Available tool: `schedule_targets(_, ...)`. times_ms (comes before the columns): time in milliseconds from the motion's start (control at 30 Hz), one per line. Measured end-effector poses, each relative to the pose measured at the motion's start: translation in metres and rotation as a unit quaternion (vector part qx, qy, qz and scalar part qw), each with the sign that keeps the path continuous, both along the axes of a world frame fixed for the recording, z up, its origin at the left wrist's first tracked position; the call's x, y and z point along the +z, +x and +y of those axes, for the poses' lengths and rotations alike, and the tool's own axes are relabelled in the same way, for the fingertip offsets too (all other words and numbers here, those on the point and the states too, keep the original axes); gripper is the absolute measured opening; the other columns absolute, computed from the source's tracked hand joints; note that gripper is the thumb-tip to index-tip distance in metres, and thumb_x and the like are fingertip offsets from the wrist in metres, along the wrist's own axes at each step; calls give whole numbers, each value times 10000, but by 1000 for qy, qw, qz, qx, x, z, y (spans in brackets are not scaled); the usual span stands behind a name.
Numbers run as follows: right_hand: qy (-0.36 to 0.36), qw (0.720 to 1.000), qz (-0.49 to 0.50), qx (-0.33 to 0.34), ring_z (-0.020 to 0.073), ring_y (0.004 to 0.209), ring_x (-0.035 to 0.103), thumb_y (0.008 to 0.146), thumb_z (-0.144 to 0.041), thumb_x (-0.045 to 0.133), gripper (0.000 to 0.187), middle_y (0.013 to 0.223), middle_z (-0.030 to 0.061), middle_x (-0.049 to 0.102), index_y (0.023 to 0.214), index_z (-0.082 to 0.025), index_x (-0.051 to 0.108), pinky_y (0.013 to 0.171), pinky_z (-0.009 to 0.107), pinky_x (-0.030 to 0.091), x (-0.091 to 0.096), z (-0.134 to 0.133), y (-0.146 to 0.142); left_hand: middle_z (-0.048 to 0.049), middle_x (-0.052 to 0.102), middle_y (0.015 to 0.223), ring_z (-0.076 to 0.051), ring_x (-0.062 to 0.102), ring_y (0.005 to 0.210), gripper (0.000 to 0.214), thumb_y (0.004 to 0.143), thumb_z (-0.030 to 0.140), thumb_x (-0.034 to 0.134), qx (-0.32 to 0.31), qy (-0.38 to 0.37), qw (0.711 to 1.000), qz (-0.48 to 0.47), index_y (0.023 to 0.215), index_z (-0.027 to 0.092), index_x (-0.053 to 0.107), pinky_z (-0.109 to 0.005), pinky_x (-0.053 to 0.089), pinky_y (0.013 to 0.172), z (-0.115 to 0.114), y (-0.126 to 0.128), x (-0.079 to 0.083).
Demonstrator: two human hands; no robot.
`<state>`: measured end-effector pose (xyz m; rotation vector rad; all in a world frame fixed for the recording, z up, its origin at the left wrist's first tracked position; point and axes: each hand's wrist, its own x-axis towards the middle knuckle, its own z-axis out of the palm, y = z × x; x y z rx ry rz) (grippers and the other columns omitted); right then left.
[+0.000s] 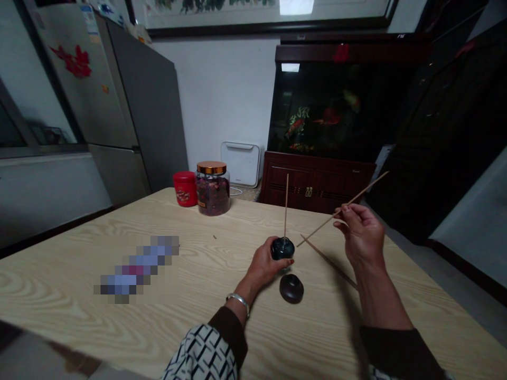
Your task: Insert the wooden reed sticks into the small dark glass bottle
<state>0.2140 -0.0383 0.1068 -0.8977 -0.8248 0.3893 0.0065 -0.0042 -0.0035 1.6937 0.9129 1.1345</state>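
My left hand (pixel 267 264) grips a small, dark, glossy round holder (pixel 282 248) on the light wood table (pixel 79 279), and a thin upright incense stick (pixel 285 206) rises from its top. My right hand (pixel 360 235) pinches a second thin stick (pixel 336 211) between thumb and fingers, tilted with its lower tip close to the holder. A third thin stick (pixel 328 262) slants below it, close to the table. A dark round lid or base (pixel 291 288) rests on the table just below my left hand.
A glass jar of dried petals (pixel 213 189) with a copper lid and a red canister (pixel 185 189) stand at the far edge. A pixelated object (pixel 137 269) lies at left. Beyond the table are a white box, an aquarium and a refrigerator.
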Motion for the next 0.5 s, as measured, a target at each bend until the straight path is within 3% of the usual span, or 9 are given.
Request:
schedule_targets(167, 35, 999, -18, 7, 125, 682, 648, 708, -361, 800, 283, 772, 16, 692, 859, -175, 649, 551, 222, 558, -3, 4, -29, -84, 687, 1063, -234, 638, 964, 615, 641, 256, 832, -7, -1, 1000, -3, 1198, 165, 586, -339, 496, 865, 0, 0, 1)
schedule_targets(500, 25, 990, -142, 7, 134, 685, 631, 795, -409, 725, 263, 784, 14, 667, 899, -181, 644, 580, 270, 571, -2, 16, -41, -79, 687, 1050, -233, 642, 959, 642, 631, 298, 846, -7, -4, 1000, -7, 1204, 174, 586, -341, 500, 868, 2, 0, -3)
